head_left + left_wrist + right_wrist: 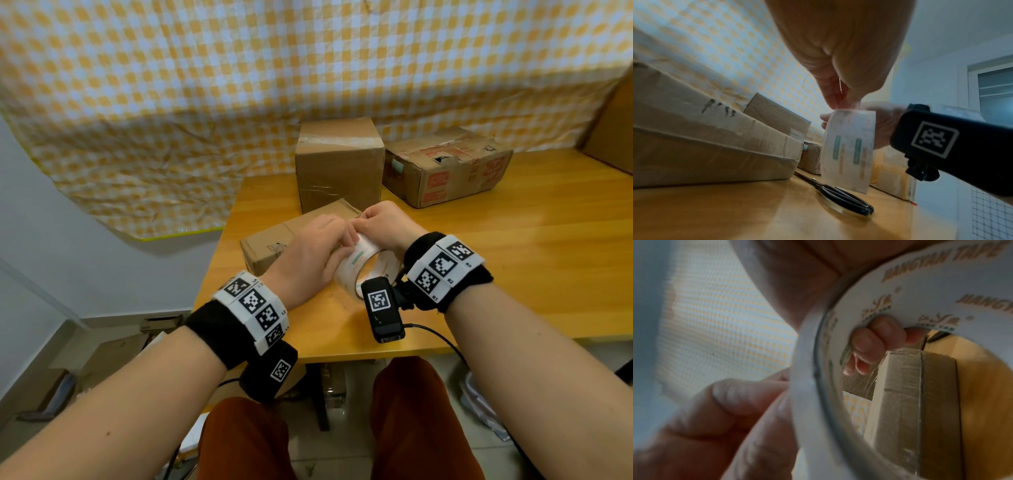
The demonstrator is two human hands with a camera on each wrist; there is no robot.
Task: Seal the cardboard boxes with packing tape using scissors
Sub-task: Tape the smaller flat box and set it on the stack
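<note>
A roll of clear packing tape (359, 270) with a white printed core stands on edge just above the table, between both hands. My left hand (342, 240) comes over the roll (849, 149) and pinches at its top rim. My right hand (370, 219) grips the roll from the far right side, and its thumb (740, 395) presses on the roll's outer face. Black-handled scissors (838, 196) lie closed on the table under the roll; the head view hides them. A low cardboard box (270, 240) sits right behind my left hand.
A tall taped box (339, 164) and a flatter box with red print (445, 168) stand at the back of the orange wooden table (496, 274). A checked yellow cloth hangs behind. The table's front edge is close to my wrists.
</note>
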